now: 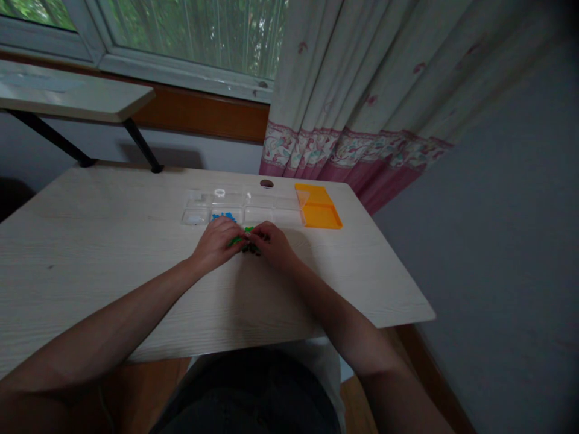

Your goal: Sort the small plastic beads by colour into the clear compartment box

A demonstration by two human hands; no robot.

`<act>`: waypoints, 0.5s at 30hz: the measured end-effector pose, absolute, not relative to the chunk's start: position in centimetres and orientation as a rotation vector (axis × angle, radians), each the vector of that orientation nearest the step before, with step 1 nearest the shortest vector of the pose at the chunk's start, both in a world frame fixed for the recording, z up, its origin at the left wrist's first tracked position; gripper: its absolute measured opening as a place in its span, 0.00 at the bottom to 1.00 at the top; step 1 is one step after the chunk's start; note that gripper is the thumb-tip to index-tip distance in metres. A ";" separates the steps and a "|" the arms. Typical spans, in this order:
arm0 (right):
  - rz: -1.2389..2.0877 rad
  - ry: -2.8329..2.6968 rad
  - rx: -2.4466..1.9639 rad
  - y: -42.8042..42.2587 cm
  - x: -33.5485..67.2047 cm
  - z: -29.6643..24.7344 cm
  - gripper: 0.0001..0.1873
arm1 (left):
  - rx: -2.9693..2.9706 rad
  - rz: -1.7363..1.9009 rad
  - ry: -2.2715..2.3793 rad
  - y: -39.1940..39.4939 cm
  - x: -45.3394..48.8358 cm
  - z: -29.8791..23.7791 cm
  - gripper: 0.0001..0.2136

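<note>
Small green pieces (235, 240) are seen at the fingertips of the curled left hand (217, 241); dark pieces (251, 248) are scattered on the table (217, 316) between both hands, close against the curled right hand (275, 244); what either grips cannot be told.

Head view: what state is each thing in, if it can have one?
Left hand, fingers bent, grip unclear
Right hand, fingers bent, grip unclear
Clear compartmented tray, lying on the table
Blue pieces, loose in a tray compartment
Green pieces, partly hidden by the hands
Dark pieces, loose on the table
Orange tray, lying flat
Curtain, hanging in folds
Window, open or shut unclear
</note>
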State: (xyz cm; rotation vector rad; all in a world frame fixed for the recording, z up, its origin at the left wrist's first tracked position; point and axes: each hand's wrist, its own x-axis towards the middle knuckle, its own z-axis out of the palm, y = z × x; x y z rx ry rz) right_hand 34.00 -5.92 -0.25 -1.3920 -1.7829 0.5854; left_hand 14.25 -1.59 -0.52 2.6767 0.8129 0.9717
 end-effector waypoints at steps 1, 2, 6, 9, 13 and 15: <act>0.582 -1.788 -1.403 -6.0 34.0 -0.1 0.10 | 2.676 0.979 0.813 -1.6 14.2 -0.5 0.10; 0.575 -1.799 -1.413 -6.0 34.0 0.0 0.09 | 2.676 0.980 0.813 -1.6 14.2 -0.4 0.10; 0.505 -1.823 -1.432 -6.0 34.0 0.1 0.10 | 2.677 0.972 0.790 -1.5 14.1 -0.4 0.11; 0.450 -1.856 -1.427 -6.1 34.1 0.2 0.12 | 2.684 0.981 0.773 -1.5 14.1 -0.4 0.11; 0.368 -1.905 -1.417 -6.1 34.5 0.6 0.13 | 2.670 1.023 0.836 -1.7 14.1 -0.2 0.12; 0.310 -1.959 -1.407 -5.9 35.0 0.7 0.12 | 2.648 1.066 0.880 -1.7 14.1 -0.2 0.13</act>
